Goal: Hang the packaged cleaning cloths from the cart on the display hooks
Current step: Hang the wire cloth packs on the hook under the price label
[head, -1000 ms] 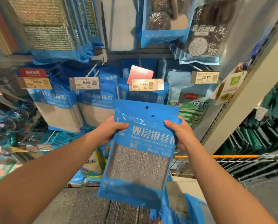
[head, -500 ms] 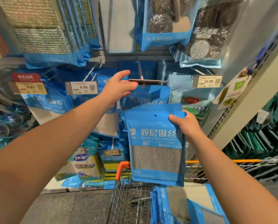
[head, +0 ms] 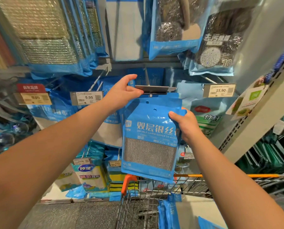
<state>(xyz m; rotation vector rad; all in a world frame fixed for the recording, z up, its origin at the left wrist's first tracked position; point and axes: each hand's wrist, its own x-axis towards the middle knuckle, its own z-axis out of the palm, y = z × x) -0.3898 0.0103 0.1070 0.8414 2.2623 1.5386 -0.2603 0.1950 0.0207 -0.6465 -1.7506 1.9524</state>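
Store display wall (head: 126, 30) carries hanging packs of scourers and cloths on hooks, with a wire shopping cart (head: 154, 192) below holding more blue packs. Compared with a second ago, the left hand (head: 121, 95) has left the cloth package (head: 150, 139) and now pinches the price-tag holder (head: 155, 88), tipped up flat to expose the hook tip (head: 150, 95). Right hand (head: 185, 124) alone grips the package's upper right edge, its hang hole just below the hook. Threading appears imminent.
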